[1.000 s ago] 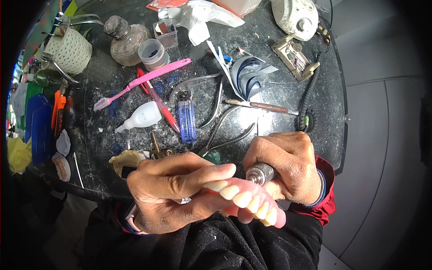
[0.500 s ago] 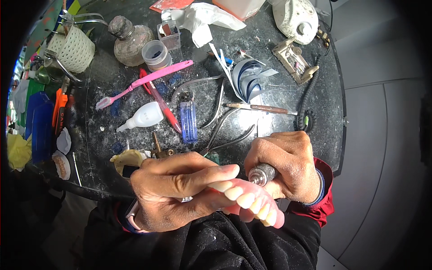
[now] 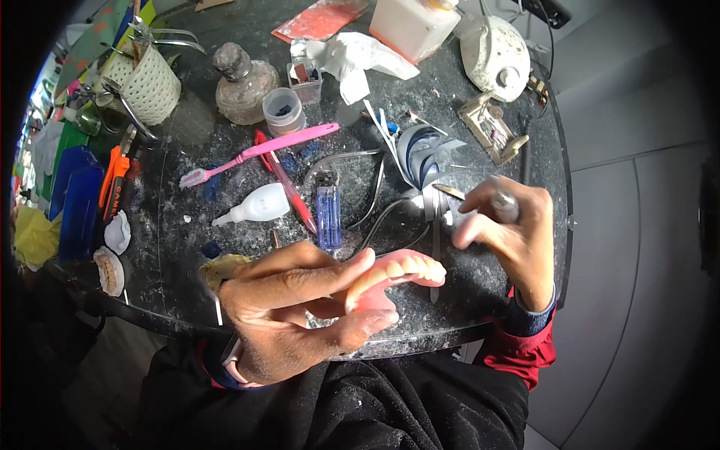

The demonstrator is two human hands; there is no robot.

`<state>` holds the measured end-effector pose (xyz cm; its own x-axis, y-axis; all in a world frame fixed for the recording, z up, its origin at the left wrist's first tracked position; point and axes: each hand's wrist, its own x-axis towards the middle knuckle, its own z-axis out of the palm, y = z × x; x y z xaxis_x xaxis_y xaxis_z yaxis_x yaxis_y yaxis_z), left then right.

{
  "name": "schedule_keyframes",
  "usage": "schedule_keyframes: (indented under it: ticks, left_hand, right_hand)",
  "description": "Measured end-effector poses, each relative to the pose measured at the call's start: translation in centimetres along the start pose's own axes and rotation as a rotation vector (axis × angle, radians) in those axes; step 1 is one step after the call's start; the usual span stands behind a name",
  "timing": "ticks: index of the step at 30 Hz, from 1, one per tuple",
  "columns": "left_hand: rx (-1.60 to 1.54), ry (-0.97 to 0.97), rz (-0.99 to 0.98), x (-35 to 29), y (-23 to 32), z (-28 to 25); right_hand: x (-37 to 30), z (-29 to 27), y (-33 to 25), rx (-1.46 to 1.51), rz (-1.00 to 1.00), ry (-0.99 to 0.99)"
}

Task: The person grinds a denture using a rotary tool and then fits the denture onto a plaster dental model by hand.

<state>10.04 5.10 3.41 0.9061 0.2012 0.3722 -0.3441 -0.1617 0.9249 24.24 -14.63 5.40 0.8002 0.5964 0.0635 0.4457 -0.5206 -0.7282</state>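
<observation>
I see the left hand [image 3: 281,319] pinching the false teeth [image 3: 396,268]; right of them, the right hand [image 3: 523,238] curls round a grey tool [image 3: 504,205]. I'd pinch gently.

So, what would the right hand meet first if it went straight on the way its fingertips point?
Probably the curled blue-and-white strips, whose lower ends lie just left of the right hand; height is unclear, so it might pass over them.

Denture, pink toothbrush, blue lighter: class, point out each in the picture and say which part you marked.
Denture [image 3: 396,270]: head view, on its row of teeth.
Pink toothbrush [image 3: 289,141]: head view, on the handle.
Blue lighter [image 3: 328,217]: head view, on its body.
</observation>
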Motion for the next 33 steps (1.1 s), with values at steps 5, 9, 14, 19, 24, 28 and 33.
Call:
schedule_keyframes:
  ticks: [5,9,14,19,24,28,33]
  left_hand:
    - [-0.096,-0.038,-0.073,-0.2,0.4,0.4]
    - [-0.074,-0.084,-0.210,-0.4,1.0,0.4]
    - [0.689,0.114,-0.018,-2.0,1.2,-5.4]
    - [0.932,0.016,-0.426,-6.5,-0.4,-7.6]
    - [0.877,0.130,-0.310,-7.7,-2.4,-7.7]
    - [0.837,0.144,-0.297,-7.4,-2.6,-7.6]
    - [0.675,0.186,-0.309,-8.1,-3.5,-6.1]
  right_hand:
    - [-1.0,0.3,-3.5,0.195,-0.213,-0.137]
    - [-1.2,1.0,-3.4,0.192,-0.233,-0.144]
    - [-1.2,1.1,-2.4,0.131,-0.077,0.029]
    - [-0.3,2.3,-1.1,0.200,-0.075,0.050]
    - [-0.2,3.2,-1.2,0.229,-0.071,0.017]
    - [0.1,3.4,-1.0,0.209,-0.082,-0.003]
    - [-0.1,3.3,-0.8,0.192,-0.076,0.012]
